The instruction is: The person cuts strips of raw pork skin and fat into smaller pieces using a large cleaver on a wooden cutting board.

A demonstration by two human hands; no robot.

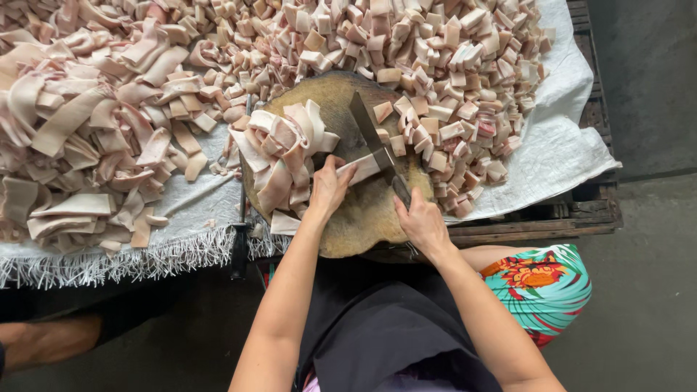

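Note:
A round wooden chopping block (348, 218) lies before me. My right hand (421, 221) grips the handle of a cleaver (370, 134), whose blade points away across the block. My left hand (328, 187) presses down on a pale strip of pork skin (363, 168) lying under the blade. A heap of long uncut strips (283, 156) rests on the block's left side, touching my left hand. Small cut cubes (443, 145) spill along the block's right edge.
A large pile of long strips (80, 138) covers the white woven sheet (559, 145) at left; cut cubes (406, 43) fill the back and right. A dark knife (242, 218) lies left of the block. Wooden pallet (581, 214) beneath, concrete floor at right.

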